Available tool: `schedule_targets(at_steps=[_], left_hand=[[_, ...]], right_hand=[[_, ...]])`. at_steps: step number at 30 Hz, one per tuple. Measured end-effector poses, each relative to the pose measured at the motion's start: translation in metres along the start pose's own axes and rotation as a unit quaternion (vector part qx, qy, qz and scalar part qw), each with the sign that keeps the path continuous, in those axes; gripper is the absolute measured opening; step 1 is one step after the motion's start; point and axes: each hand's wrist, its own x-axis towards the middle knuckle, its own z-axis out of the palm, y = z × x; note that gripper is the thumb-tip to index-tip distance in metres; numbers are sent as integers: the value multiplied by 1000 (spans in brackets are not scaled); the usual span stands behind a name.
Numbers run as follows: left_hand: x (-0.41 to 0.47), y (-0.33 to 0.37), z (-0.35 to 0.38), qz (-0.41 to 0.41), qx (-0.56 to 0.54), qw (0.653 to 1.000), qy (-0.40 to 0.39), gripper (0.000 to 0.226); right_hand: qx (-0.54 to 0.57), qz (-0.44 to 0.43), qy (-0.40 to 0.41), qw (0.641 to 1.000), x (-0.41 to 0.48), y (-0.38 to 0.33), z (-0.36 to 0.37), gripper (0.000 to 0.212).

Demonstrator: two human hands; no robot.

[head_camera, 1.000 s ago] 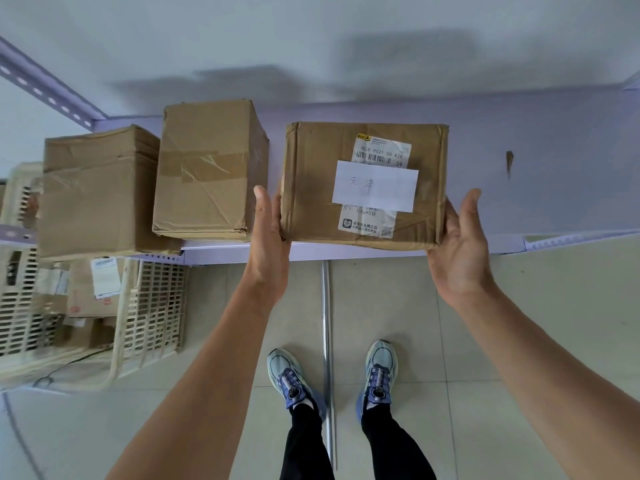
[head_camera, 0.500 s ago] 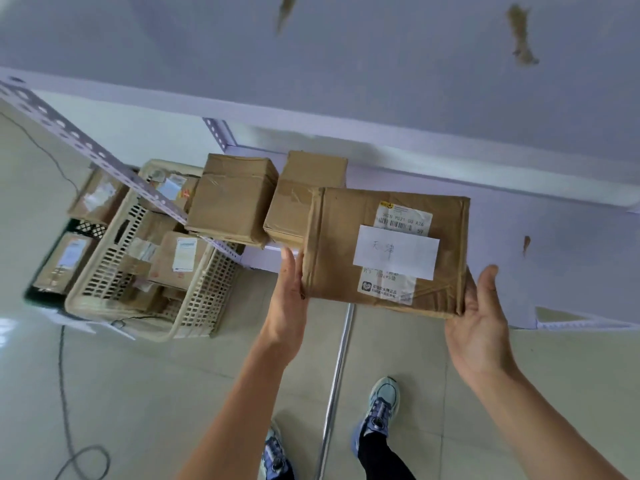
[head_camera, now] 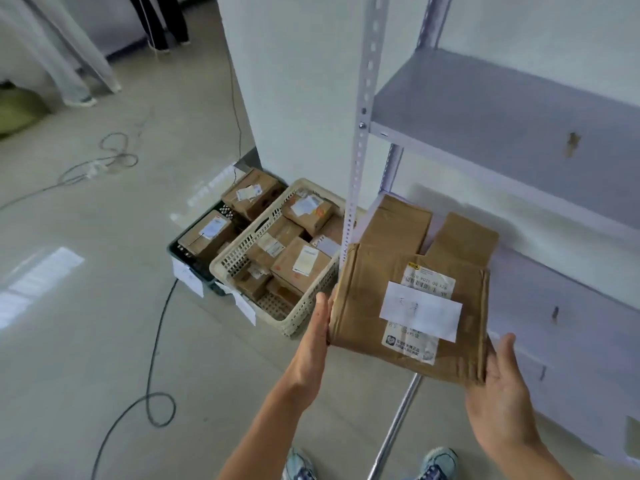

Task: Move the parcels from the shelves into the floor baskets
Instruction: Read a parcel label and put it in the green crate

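Now, head view. A flat cardboard parcel (head_camera: 408,306), creased, with a white paper slip over its printed label, hangs in the air between both hands. It is in front of the lower shelf (head_camera: 554,289) edge, just right of the cream basket (head_camera: 242,251).

The left hand (head_camera: 317,337) lies flat on its left edge, fingers straight. The right hand (head_camera: 502,386) is open-palmed at its near right corner.

Two brown boxes (head_camera: 398,223) stand on the shelf behind. A perforated metal post (head_camera: 363,116) rises at the parcel's far left corner.

The cream lattice basket is nearly full of boxes, with a dark basket (head_camera: 180,254) just beside it. Smooth pale floor (head_camera: 86,341) lies open to the left, crossed by a black cable (head_camera: 152,358).
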Motion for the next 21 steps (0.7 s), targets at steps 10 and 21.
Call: schedule_targets(at_steps=[10, 21], left_hand=[[-38, 36, -154, -12, -3, 996, 88, 82], [35, 58, -305, -52, -8, 985, 163, 68]], right_hand=[[-21, 29, -76, 996, 3, 31, 166, 64], [-29, 89, -107, 990, 106, 92, 307, 55]])
